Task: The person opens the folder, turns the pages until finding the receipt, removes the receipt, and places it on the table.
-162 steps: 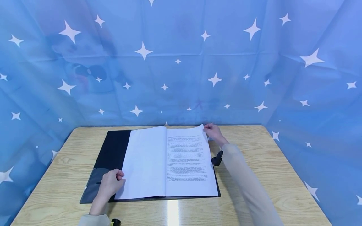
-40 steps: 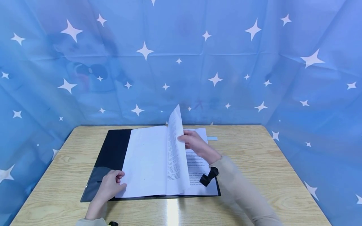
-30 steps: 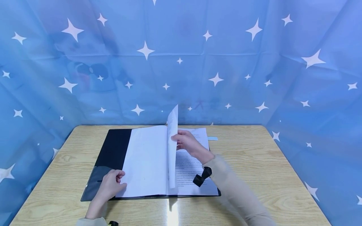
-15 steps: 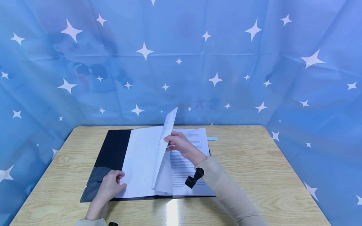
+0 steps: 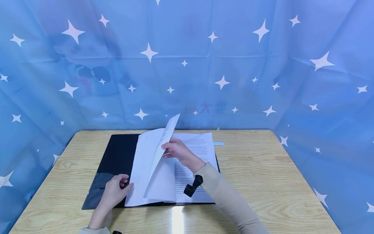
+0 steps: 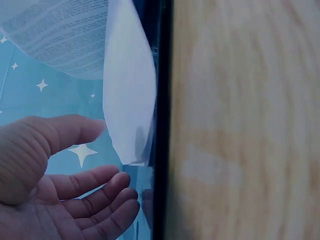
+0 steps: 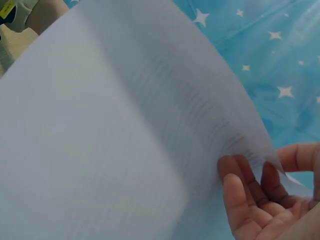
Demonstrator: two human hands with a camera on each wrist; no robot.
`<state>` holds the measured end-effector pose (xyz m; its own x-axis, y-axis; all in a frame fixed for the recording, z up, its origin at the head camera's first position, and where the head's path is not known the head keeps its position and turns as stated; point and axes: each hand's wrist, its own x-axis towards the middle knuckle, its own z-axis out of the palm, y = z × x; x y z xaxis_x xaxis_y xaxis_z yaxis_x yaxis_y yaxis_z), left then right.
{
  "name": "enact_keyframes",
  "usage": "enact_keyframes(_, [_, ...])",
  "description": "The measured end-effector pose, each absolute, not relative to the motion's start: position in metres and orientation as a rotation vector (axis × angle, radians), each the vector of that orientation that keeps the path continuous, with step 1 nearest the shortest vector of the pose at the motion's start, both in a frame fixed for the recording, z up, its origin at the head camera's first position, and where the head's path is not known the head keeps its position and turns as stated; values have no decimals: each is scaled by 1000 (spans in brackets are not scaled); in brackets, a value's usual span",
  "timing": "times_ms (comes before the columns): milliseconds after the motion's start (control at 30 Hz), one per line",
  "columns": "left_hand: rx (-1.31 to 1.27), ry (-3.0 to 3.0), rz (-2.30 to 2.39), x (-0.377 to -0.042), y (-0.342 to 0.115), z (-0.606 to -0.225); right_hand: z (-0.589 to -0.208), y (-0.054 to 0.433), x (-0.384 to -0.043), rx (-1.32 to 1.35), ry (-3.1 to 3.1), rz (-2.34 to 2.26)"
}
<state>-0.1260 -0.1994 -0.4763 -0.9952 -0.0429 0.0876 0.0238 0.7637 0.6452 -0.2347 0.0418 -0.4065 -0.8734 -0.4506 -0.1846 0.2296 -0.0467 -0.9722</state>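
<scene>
A document folder (image 5: 118,156) with a black cover lies open on the table, filled with loose-looking white sheets. My right hand (image 5: 179,151) pinches one sheet (image 5: 162,159) by its outer edge, thumb on one side and fingers on the other. That sheet stands raised and curved, leaning over the left-hand pages (image 5: 141,169). Printed text shows on the right-hand page (image 5: 194,149) beneath my arm. By the left pages' outer edge is my left hand (image 5: 115,191), its fingers loosely bent and thumb tip at the paper's edge. In the left wrist view, a gap separates its thumb and fingers.
The folder sits on a light wood table (image 5: 257,162). A pale blue tab (image 5: 219,143) sticks out on its right side. Behind hangs a blue curtain (image 5: 187,81) with white stars. A black strap (image 5: 193,186) is on my right wrist.
My right hand has gone from the right page's top corner leftward across the fold, carrying the sheet over. The left pages' outer edge has shifted slightly right. My left hand has barely moved.
</scene>
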Motion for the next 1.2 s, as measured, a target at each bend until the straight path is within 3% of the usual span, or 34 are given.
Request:
enact_keyframes(600, [-223, -2499, -1112, -111, -179, -438, -416, 11, -236, -168, 1802, -1897])
enact_keyframes(1200, [-187, -2494, -1034, -105, -170, -430, -427, -8, -234, -136, 1841, -1833])
